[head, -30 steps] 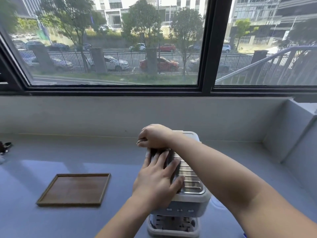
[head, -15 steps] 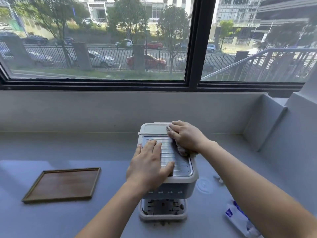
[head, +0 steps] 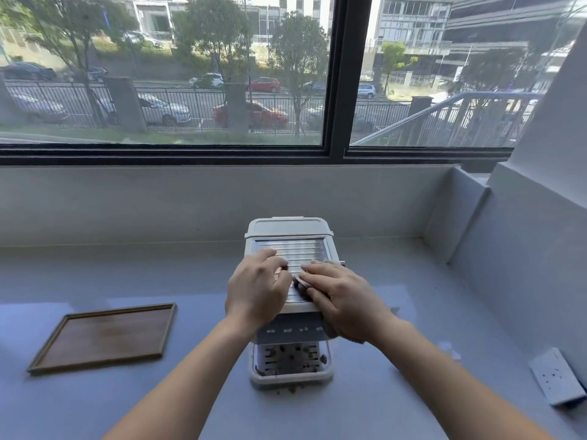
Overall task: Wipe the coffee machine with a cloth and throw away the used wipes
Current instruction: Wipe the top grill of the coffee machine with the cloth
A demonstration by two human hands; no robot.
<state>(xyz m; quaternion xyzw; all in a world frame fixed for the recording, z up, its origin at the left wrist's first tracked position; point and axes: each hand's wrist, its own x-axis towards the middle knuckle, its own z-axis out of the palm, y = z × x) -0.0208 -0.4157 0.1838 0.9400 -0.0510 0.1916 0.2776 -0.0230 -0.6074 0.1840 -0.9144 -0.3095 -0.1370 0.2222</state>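
The wadded, dark-stained wipe point(head: 299, 282) now sits at the front right of the ribbed metal grille that tops the pale grey, boxy plastic coffee machine point(head: 287, 230), which stands in the middle of the grey counter point(head: 444, 281). Half a second ago the wipe was at the grille's back right corner, and a second ago at its back left. It has thus crossed the rear and been drawn down the right side towards the person.

The right hand point(head: 344, 301) lies over the wipe with fairly straight fingers pressing it flat. Whether the thumb also pinches it I cannot tell. The left hand point(head: 258, 292) has kept to the left front of the top, at 9 o'clock from the wipe. Its fingers are loosely bent and rest on the grille, grasping nothing and apparently steadying the machine.

Judging by that sweep, the top is nearly covered, while the front panel and base look untouched. The drip tray point(head: 290, 360) at 6 o'clock holds dark grounds, and crumbs lie on the counter before it. Nothing has been thrown away yet.

A brown rectangular wooden tray point(head: 101, 336) lies at 8 o'clock from the machine, well apart. A flat white-and-blue packet point(head: 556, 381) lies at 4 o'clock. A black-framed window point(head: 333, 90) stands at 12 o'clock.
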